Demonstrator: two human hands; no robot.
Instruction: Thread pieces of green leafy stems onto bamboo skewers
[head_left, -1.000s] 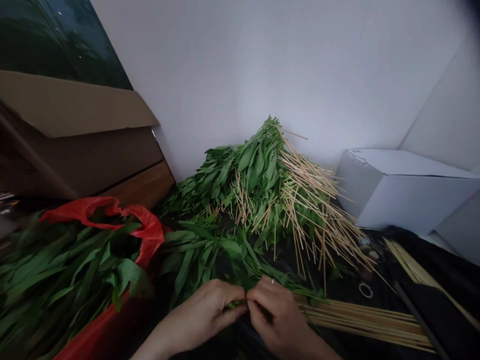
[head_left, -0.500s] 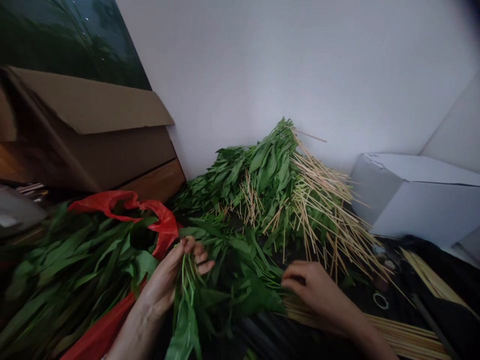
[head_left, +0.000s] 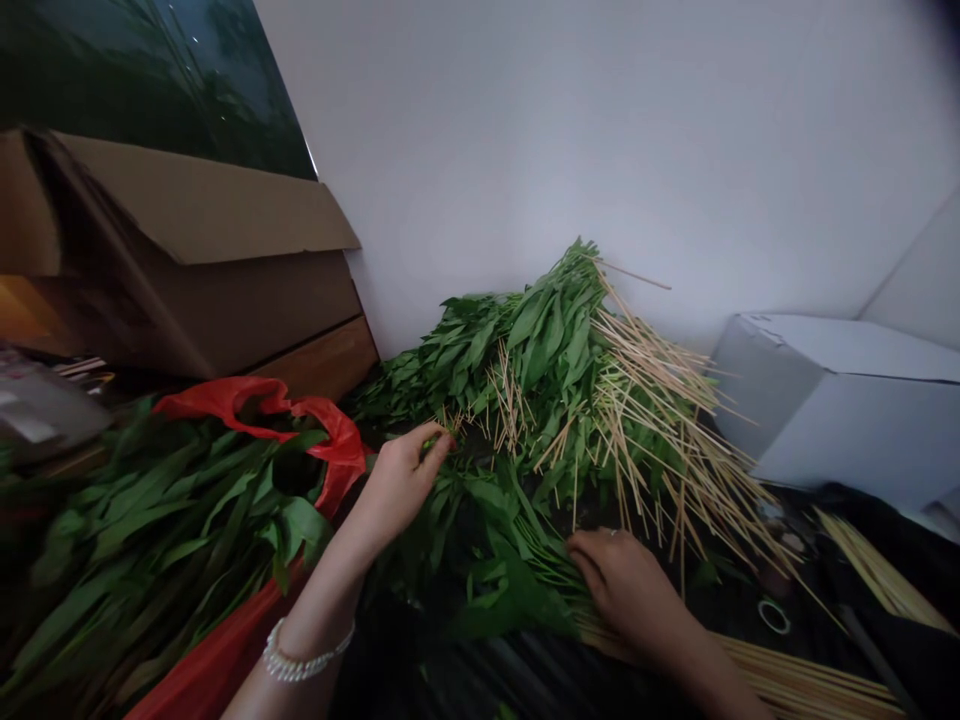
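Observation:
My left hand [head_left: 401, 480], with a beaded bracelet on its wrist, reaches over the dark work surface. Its thumb and fingers are pinched together; a bit of green shows at the fingertips, but what they hold is mostly hidden. To the right, my right hand [head_left: 630, 580] has its fingers closed at the stem ends of a bunch of leafy green stems [head_left: 536, 545]. The bunch lies with its leaves toward the left. Behind both hands rises a pile of leafy bunches [head_left: 547, 330] with thin wooden sticks [head_left: 660, 400] spread to its right.
A red plastic bag [head_left: 341, 450] full of long leaves [head_left: 142, 530] lies at left, below an open cardboard box [head_left: 225, 300]. At right are a white box [head_left: 847, 400], a tape ring [head_left: 773, 617] and more sticks [head_left: 802, 675] along the front.
My left hand has turned over and moved up and right; the leafy stems that hung from it no longer show there. My right hand stays at the bunch. The view has shifted slightly.

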